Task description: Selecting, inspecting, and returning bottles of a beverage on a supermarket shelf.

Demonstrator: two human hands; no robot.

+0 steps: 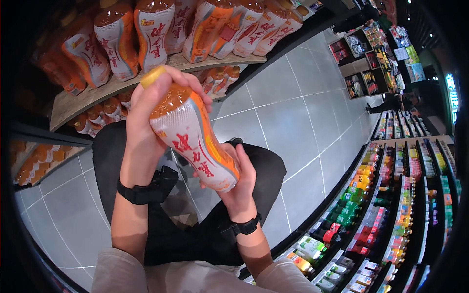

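Observation:
Between my two hands is a plastic drink bottle (188, 139) with an orange-and-white label, orange liquid and a yellow cap. It tilts, cap up and to the left, base down and to the right. My left hand (149, 105) wraps round its upper part, close under the cap. My right hand (239, 173) cups the bottle near its base, with fingers curled behind it. Just beyond my hands, a row of matching bottles (115, 41) stands upright on a wooden shelf (83, 103).
Lower shelves (49, 161) at the left hold more orange bottles. Grey floor tiles (288, 112) spread to the right of my bent knees (264, 163). Long racks of coloured drinks (361, 205) curve along the right side. A display stand (361, 63) and a person in dark clothes (395, 103) are farther off.

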